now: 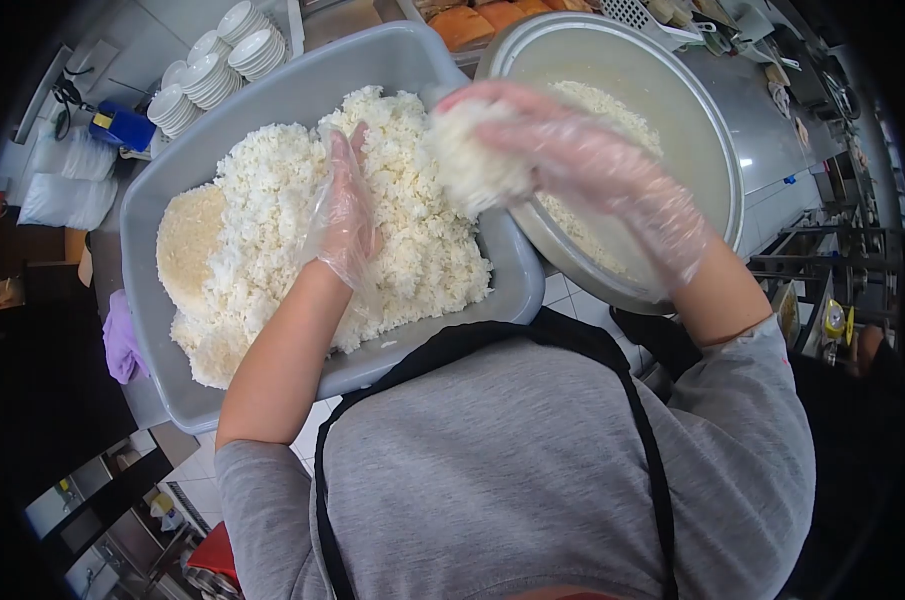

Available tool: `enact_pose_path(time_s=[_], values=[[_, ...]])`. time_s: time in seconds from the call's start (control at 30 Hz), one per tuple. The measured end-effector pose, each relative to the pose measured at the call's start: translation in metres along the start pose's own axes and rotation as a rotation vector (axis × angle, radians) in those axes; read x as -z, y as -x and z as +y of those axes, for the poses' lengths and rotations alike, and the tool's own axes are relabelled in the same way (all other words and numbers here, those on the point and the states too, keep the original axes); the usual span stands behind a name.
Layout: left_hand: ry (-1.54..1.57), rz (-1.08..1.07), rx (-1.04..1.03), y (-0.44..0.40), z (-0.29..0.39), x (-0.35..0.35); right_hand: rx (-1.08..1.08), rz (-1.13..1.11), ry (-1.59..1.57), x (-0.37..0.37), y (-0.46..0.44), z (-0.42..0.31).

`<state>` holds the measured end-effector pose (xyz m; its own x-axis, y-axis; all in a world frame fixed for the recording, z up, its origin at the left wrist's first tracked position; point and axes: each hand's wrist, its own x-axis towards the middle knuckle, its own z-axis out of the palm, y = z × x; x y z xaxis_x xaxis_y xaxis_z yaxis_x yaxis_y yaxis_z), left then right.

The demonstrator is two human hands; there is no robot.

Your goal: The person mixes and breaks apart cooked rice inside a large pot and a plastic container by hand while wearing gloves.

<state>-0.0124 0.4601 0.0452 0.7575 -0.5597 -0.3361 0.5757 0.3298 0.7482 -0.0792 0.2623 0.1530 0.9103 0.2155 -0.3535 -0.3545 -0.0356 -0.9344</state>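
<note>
A heap of cooked white rice (262, 220) fills much of a grey plastic tub (322, 55). My left hand (344, 205), in a clear plastic glove, stands edge-on in the heap with its fingers stretched out, touching the rice. My right hand (587, 150), gloved too and smeared by motion, holds a clump of rice (477, 165) above the gap between the tub and a large round metal pot (720, 140). More rice (597, 250) lies inside the pot, partly hidden by my right arm. A smooth, rounded slab of packed rice (187, 235) sits at the tub's left side.
Stacks of small white dishes (207, 80) stand behind the tub. A container of orange food (462, 28) is at the back. On the left are a blue object (122, 128), plastic bags (67, 200) and a purple cloth (122, 340). A white perforated basket (632, 15) stands behind the pot.
</note>
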Motion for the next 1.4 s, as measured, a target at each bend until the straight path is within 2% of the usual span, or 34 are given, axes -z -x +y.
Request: enact_pose_path(time_s=[0.03, 0.07, 0.13, 0.17, 0.2, 0.27, 0.37, 0.43, 0.5, 0.53, 0.57, 0.6, 0.63, 0.7, 0.73, 0.8, 0.83, 0.9, 0.93, 1.0, 1.1, 1.23, 1.3, 1.33, 1.37, 1.4], values=[[-0.001, -0.005, 0.001, 0.000, 0.000, 0.002, -0.059, -0.091, 0.098, -0.010, 0.001, -0.004], [-0.034, -0.004, -0.015, 0.001, 0.000, 0.005, -0.058, -0.087, 0.099, -0.012, -0.002, 0.001], [-0.066, -0.005, -0.028, 0.002, 0.001, 0.005, 0.224, -0.089, 0.703, -0.013, -0.010, 0.024], [-0.039, -0.008, -0.010, 0.004, 0.003, 0.002, 0.270, -0.100, 0.755, -0.008, -0.012, 0.030], [-0.012, -0.009, 0.007, 0.005, 0.004, 0.001, 0.269, -0.102, 0.755, -0.006, -0.008, 0.022], [-0.012, -0.026, -0.024, -0.004, -0.004, 0.007, 0.051, -0.016, 0.466, -0.001, 0.003, -0.003], [-0.009, -0.017, -0.059, -0.004, -0.007, 0.003, 0.113, 0.337, 0.395, 0.068, -0.014, 0.017], [-0.006, 0.009, -0.067, -0.007, -0.009, 0.007, 0.080, 0.565, 0.437, 0.109, -0.007, 0.040], [-0.223, 0.086, -0.112, -0.018, -0.018, 0.026, -0.189, 0.630, 0.539, 0.140, -0.001, 0.070], [-0.223, 0.089, -0.114, -0.005, -0.002, 0.015, -0.187, 0.627, 0.540, 0.142, 0.004, 0.072], [-0.506, 0.072, -0.142, 0.016, 0.016, 0.007, -0.276, 0.565, 0.547, 0.140, 0.011, 0.076], [-0.652, 0.062, -0.151, 0.027, 0.020, 0.003, -0.364, 0.502, 0.549, 0.141, 0.016, 0.080], [-0.798, 0.053, -0.163, 0.037, 0.025, -0.001, -0.362, 0.499, 0.544, 0.153, 0.017, 0.083], [-0.906, 0.008, -0.233, 0.042, 0.019, -0.006, -0.329, 0.296, 0.890, 0.175, 0.013, 0.080], [-0.960, -0.018, -0.269, 0.042, 0.015, -0.009, -0.324, 0.298, 0.887, 0.174, 0.014, 0.078], [-1.043, -0.060, -0.315, 0.045, 0.005, -0.016, -0.285, 0.477, 0.581, 0.168, 0.022, 0.074], [-1.070, -0.073, -0.329, 0.047, -0.001, -0.020, -0.283, 0.476, 0.579, 0.172, 0.019, 0.079], [-1.243, 0.054, -0.234, 0.047, -0.015, -0.024, -0.200, 0.455, 0.877, 0.185, 0.008, 0.094], [-1.301, 0.094, -0.199, 0.044, -0.021, -0.022, -0.202, 0.458, 0.872, 0.183, 0.006, 0.093], [-1.693, 0.085, -0.532, 0.032, -0.040, -0.010, -0.211, 0.418, 1.038, 0.176, 0.000, 0.091], [-1.835, 0.079, -0.562, 0.025, -0.048, -0.002, -0.249, 0.467, 1.113, 0.172, -0.008, 0.088], [-1.828, 0.092, -0.541, 0.027, -0.028, -0.009, -0.250, 0.501, 1.183, 0.186, -0.023, 0.119], [-1.331, 0.241, -0.503, 0.026, -0.002, -0.012, -0.284, 0.497, 0.951, 0.181, -0.041, 0.135], [-1.332, 0.243, -0.506, 0.025, 0.011, -0.014, -0.321, 0.458, 1.067, 0.148, -0.043, 0.121], [-1.129, 0.333, -0.206, 0.023, 0.024, -0.014, -0.359, 0.417, 1.182, 0.109, -0.038, 0.103], [-1.016, 0.365, -0.059, 0.017, 0.026, -0.007, -0.359, 0.418, 1.183, 0.094, -0.032, 0.096]])
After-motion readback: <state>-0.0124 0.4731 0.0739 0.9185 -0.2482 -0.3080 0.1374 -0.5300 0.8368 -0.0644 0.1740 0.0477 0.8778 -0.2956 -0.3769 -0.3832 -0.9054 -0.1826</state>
